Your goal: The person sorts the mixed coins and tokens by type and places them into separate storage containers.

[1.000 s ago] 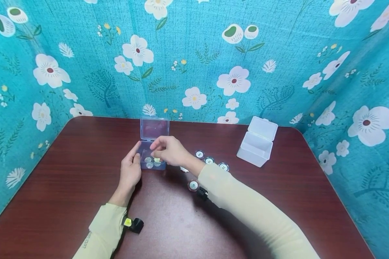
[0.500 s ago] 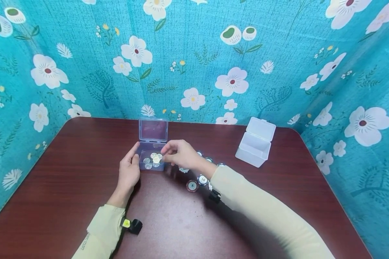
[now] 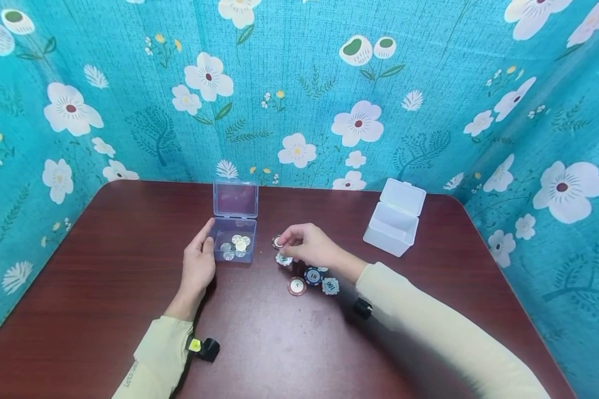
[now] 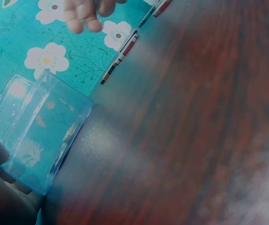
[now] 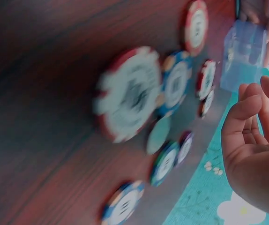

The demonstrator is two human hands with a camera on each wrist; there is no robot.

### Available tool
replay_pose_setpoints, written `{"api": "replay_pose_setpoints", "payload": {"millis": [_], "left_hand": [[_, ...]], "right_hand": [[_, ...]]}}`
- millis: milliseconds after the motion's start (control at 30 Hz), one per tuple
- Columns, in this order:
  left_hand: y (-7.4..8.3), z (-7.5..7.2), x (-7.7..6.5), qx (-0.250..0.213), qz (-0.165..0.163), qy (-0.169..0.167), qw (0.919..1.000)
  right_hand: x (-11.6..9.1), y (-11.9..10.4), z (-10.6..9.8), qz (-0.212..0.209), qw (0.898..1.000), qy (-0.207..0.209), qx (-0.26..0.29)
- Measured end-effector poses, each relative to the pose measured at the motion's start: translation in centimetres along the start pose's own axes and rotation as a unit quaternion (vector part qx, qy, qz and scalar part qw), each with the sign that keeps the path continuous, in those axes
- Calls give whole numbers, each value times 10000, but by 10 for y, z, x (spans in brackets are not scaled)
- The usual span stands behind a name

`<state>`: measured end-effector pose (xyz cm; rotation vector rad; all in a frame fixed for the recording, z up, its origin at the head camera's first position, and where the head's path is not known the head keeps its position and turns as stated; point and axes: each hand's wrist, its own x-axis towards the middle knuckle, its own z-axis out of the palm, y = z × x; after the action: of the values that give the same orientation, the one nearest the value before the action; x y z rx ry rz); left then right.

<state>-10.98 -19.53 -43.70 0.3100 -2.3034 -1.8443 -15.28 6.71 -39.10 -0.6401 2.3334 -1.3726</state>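
Observation:
My left hand (image 3: pixel 199 260) rests against the left side of a clear bluish plastic box (image 3: pixel 253 252), its fingers lying nearly straight along the wall. The lid of this box stands up at the back, and several silver and gold coins (image 3: pixel 240 245) lie on its floor. To the right, my right hand (image 3: pixel 311 246) hovers over a scatter of poker chips, fingers bent loosely with nothing visible between them. Its fingertips are right by a white-edged chip (image 3: pixel 283 259) and a dark-edged chip (image 3: pixel 277 241). Nearer me lie a red chip (image 3: pixel 297 286), a blue chip (image 3: pixel 313 276) and a white chip (image 3: pixel 330 286).
A white plastic box (image 3: pixel 391 227) with its lid raised stands at the back right. In the right wrist view, a pale plain disc (image 5: pixel 159 136) lies among the chips. A flowered teal curtain (image 3: pixel 299 111) hangs behind the brown table (image 3: pixel 259 332).
My right hand has moved right, from over the coin box to over the poker chips, uncovering the coins. The left hand has stayed against the box.

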Motion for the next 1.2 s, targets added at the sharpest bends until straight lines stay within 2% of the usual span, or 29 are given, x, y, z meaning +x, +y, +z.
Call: {"api": "replay_pose_setpoints", "payload": {"millis": [267, 700, 867, 1200], "left_hand": [[1, 0, -2, 19, -39, -19, 10000], [2, 2, -5, -24, 82, -14, 10000], [2, 2, -4, -81, 153, -65, 9998], [0, 2, -5, -37, 10, 11, 10000]], "right_hand": [[-26, 27, -21, -174, 9977, -52, -646], [-62, 57, -49, 12, 9947, -3, -1024], [-69, 63, -54, 29, 9944, -11, -1060], [-74, 66, -57, -53, 9908, 63, -1349]]}}
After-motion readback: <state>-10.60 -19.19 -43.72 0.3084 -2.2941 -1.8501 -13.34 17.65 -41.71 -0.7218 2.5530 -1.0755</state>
